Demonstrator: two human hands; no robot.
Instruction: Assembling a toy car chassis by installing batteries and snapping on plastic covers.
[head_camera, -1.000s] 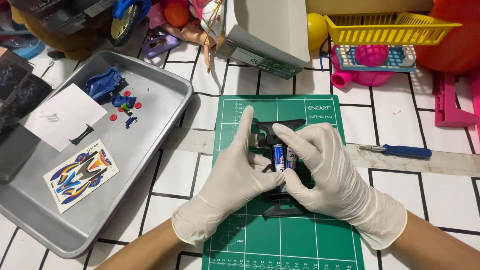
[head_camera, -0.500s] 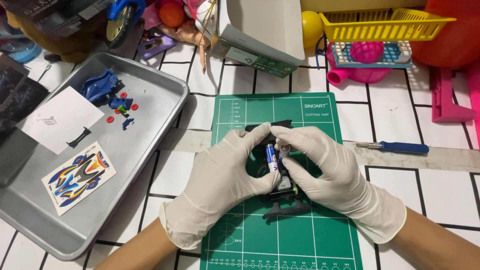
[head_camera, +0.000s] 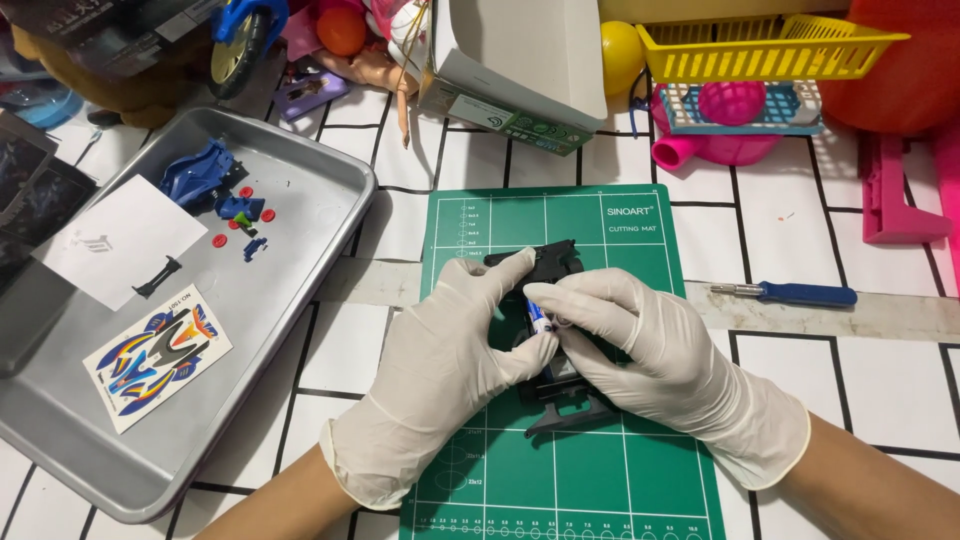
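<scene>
Left hand (head_camera: 440, 370) and right hand (head_camera: 650, 350) grip black toy chassis (head_camera: 552, 262).

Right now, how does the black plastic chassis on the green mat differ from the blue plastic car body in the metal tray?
The black plastic chassis lies on the green cutting mat, gripped by both white-gloved hands, left and right; the blue plastic car body sits untouched in the grey metal tray. The chassis is largely hidden by the gloves; the body shows fully. The body has small red and blue parts beside it. Both look like model car pieces.
</scene>
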